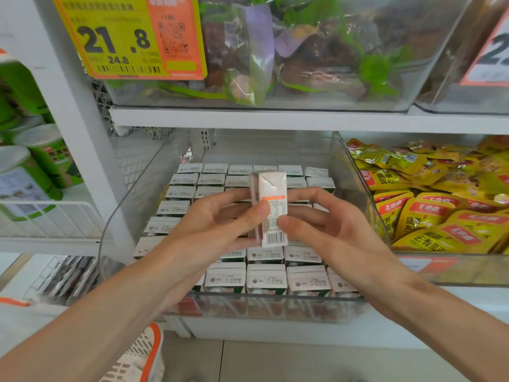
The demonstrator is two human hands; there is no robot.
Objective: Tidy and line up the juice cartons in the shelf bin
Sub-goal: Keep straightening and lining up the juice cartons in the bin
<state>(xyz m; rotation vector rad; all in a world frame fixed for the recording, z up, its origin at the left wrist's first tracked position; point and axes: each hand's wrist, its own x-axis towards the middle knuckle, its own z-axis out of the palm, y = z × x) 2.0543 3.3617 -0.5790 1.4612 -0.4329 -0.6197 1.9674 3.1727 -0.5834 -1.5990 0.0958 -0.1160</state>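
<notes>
A clear plastic shelf bin (355,172) holds several rows of small white juice cartons (265,279) standing upright, tops showing printed dates. Above the middle of the bin I hold one white carton (271,188) upright, its side with an orange band and a barcode facing me. My left hand (217,224) grips it from the left, thumb pressed on its front. My right hand (327,227) pinches it from the right, thumb on the front near the barcode, fingers behind. The cartons under my hands are hidden.
A bin of yellow snack packets (429,205) stands to the right. Above is a clear bin of bagged goods (289,59) with a yellow and orange price tag (129,37). Green canisters (41,166) sit on the left shelf. A white and orange basket (143,354) is below.
</notes>
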